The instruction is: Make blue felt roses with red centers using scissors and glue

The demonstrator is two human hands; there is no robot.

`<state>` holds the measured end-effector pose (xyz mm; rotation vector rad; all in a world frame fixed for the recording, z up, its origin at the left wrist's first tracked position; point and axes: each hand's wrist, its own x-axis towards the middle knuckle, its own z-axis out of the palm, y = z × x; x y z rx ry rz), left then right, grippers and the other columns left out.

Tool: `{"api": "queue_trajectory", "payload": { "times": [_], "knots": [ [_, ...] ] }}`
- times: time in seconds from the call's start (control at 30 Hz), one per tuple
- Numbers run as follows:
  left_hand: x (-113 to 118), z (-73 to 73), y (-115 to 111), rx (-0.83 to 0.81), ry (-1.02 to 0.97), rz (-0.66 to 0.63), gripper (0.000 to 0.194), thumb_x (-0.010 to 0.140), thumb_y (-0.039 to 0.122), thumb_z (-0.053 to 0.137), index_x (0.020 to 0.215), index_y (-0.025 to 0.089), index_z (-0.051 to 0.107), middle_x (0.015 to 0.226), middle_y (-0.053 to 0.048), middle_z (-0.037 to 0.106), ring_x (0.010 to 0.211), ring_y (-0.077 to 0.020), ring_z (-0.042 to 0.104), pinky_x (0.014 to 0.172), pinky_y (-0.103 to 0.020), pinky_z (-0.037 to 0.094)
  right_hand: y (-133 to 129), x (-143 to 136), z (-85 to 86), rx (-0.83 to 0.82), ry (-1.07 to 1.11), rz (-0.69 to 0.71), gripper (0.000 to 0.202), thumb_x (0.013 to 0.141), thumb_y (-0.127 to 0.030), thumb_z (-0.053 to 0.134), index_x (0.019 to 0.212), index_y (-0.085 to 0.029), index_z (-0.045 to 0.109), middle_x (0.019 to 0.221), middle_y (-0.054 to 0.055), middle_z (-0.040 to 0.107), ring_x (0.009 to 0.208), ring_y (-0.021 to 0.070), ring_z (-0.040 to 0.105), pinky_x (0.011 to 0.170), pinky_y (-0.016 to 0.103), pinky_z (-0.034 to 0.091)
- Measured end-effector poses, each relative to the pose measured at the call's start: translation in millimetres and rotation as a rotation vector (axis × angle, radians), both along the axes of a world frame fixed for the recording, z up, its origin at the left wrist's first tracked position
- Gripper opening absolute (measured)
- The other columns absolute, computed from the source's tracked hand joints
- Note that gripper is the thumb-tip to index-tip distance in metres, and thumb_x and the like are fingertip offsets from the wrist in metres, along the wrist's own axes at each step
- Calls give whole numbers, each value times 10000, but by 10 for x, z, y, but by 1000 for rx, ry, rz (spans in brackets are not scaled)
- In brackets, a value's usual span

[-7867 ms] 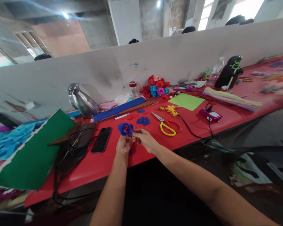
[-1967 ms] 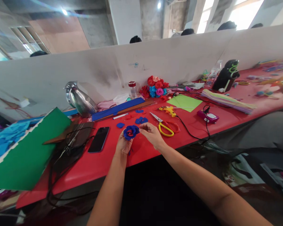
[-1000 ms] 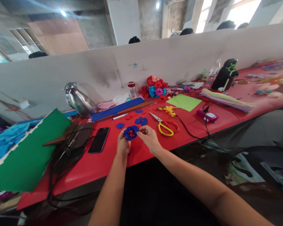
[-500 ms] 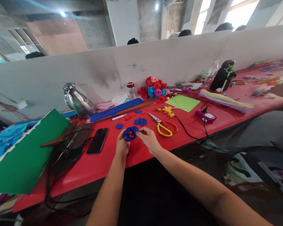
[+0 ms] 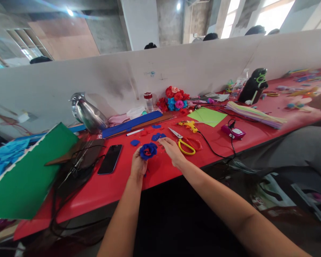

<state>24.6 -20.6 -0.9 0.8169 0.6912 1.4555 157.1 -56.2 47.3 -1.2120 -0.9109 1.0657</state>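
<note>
A blue paper flower [image 5: 148, 151] with a red centre is held upright by my left hand [image 5: 139, 164], whose fingers are closed round it from below. My right hand [image 5: 171, 149] is just right of the flower, fingers stretched toward some cut blue petals [image 5: 157, 136] on the table; its fingertips are at their edge, and no held piece shows. Another blue petal [image 5: 135, 142] lies to the left, with one more [image 5: 156, 126] farther back. Small red scraps [image 5: 144, 132] lie among them. Scissors [image 5: 186, 142] with yellow and red handles rest beyond my right hand.
A yellow glue gun [image 5: 188, 125] with a black cord lies behind the scissors. A phone [image 5: 110, 159] and a green sheet [image 5: 34, 175] are on the left. A steel jug [image 5: 88, 112], a jar [image 5: 148, 102] and paper flowers [image 5: 176, 99] stand along the wall. Someone sits at far right.
My right hand has left the flower's edge and moved slightly up and right to the loose blue petals. My left hand keeps hold of the flower, almost unmoved.
</note>
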Motion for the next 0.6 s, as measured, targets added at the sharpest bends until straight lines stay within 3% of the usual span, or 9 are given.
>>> {"api": "queue_trajectory", "payload": {
  "times": [0.17, 0.47, 0.6],
  "knots": [
    [0, 16, -31, 39, 25, -53, 208, 490, 142, 809, 659, 169, 691, 652, 2, 686, 610, -113, 606, 613, -219, 484, 157, 39, 32, -30, -197, 204, 285, 739, -418, 586, 600, -173, 632, 606, -22, 582, 631, 123, 516, 652, 258, 381],
    [22, 15, -87, 68, 123, -95, 197, 504, 161, 819, 648, 168, 685, 620, 14, 656, 586, -99, 568, 600, -210, 454, 167, 138, -44, 58, -560, 216, 208, 744, -320, 614, 624, -166, 686, 551, -27, 596, 578, 117, 537, 542, 224, 346],
    [29, 22, -98, 88, 162, -104, 177, 519, 176, 813, 640, 166, 684, 627, 6, 654, 599, -101, 564, 607, -212, 446, 132, 153, -35, 148, -605, 245, 138, 772, -230, 603, 711, -173, 714, 640, -9, 668, 604, 117, 578, 567, 216, 379]
  ]
}}
